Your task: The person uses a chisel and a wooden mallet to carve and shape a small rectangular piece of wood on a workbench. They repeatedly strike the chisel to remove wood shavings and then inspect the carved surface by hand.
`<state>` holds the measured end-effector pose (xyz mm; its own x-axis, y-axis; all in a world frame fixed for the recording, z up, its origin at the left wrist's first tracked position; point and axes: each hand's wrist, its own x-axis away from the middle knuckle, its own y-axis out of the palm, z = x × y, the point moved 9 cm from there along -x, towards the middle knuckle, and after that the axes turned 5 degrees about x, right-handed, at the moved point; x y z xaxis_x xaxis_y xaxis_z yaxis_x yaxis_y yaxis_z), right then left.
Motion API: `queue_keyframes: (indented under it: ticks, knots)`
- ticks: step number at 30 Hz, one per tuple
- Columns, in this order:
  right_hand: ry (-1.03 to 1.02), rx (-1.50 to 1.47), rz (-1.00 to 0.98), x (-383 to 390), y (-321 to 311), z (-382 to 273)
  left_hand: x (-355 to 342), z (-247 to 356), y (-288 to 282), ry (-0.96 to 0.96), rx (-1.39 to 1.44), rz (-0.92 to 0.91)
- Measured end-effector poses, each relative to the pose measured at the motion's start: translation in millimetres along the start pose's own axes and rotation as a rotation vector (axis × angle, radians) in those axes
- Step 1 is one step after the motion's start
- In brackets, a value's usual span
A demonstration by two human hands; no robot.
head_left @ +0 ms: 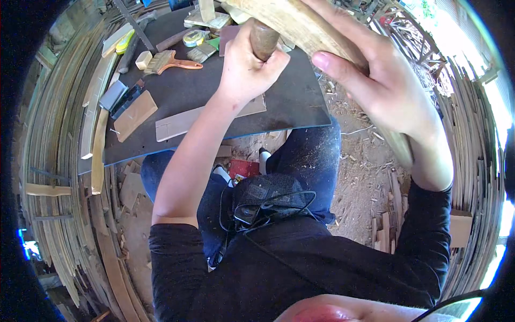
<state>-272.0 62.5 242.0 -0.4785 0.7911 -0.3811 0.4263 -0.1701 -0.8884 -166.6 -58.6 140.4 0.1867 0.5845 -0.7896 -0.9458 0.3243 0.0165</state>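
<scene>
Close to the camera at the top, a long curved piece of pale wood (pixel 303 27) slants down to the right. My right hand (pixel 389 80) is closed round it, thumb on the near face and fingers over the far side. My left hand (pixel 244 72) makes a fist around a round brown wooden handle (pixel 264 40), whose butt end points toward me. Whatever lies beyond the handle is hidden by the hand and the wood. Below them, on the dark tabletop (pixel 188 91), rests a flat pale board (pixel 182 122) with pencil marks.
A paintbrush (pixel 170 63), a yellow tape measure (pixel 194 37), a small wood block (pixel 144 60) and a brown wood piece (pixel 135 115) lie on the table's left part. Long wood strips (pixel 51 134) are stacked at the left, more (pixel 469 118) at the right. Wood chips litter the floor.
</scene>
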Motion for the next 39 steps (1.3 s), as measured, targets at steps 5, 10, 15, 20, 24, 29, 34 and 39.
queue_keyframes:
  ticks: [5, 10, 15, 20, 24, 29, 34, 39]
  knots:
    - [-0.084, 0.225, 0.104, -1, -24, -14, 2, -7, -10, -0.064, 0.013, 0.020]
    - [0.103, 0.167, 0.223, 14, -73, -1, -1, -2, -11, -0.065, 0.015, 0.093]
    - [-0.006, 0.150, 0.092, 2, -19, -19, 3, 3, -11, -0.013, -0.079, 0.091]
    - [-0.019, 0.156, 0.030, -11, -4, -30, -1, 10, -8, 0.012, -0.115, 0.083]
    - [0.316, 0.230, 0.168, -12, -56, -22, 4, 6, -7, -0.061, -0.119, 0.004]
    - [0.251, 0.211, 0.156, 12, -91, -12, -3, 8, 6, -0.040, -0.043, 0.019]
    - [0.146, 0.196, -0.113, -4, -15, -16, 2, 9, -2, -0.028, -0.086, -0.002]
    - [0.168, -0.190, -0.125, 8, -13, 2, -1, 12, 4, 0.036, -0.035, 0.001]
